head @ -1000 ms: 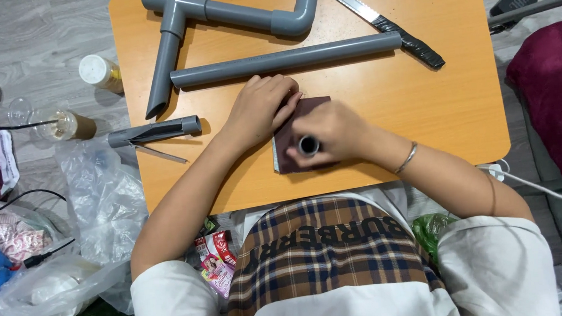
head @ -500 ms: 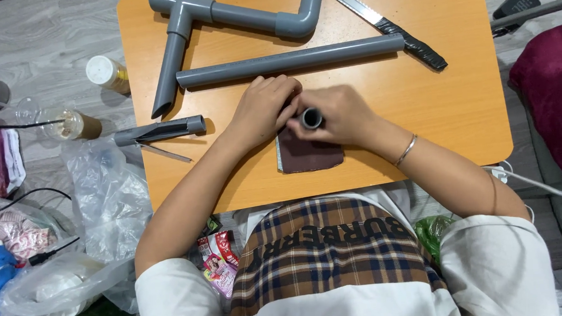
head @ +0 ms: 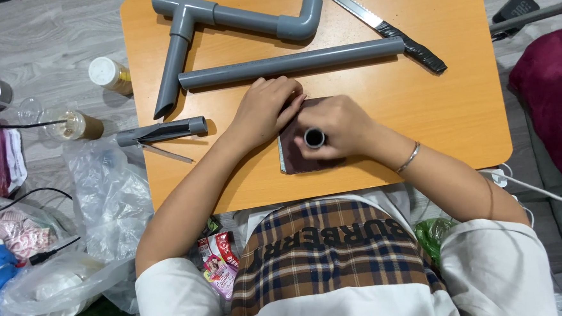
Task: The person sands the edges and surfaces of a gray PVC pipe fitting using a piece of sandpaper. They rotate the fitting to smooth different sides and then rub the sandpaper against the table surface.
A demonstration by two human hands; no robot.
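My right hand grips a short grey pipe piece held upright, its open end facing up, standing on a dark brown sheet of sandpaper on the orange table. My left hand lies flat on the sheet's upper left edge, fingers spread over it. A long grey pipe lies just beyond both hands. Farther back lies a joined grey pipe assembly with a tee and an elbow.
A saw with a taped black handle lies at the back right. A cut grey pipe piece overhangs the table's left edge. On the floor to the left are plastic bags, bottles and cables; a maroon cloth lies to the right.
My right hand has slid the pipe piece back toward me along the sandpaper, after pushing it away half a second ago. My left hand stays on the sheet.
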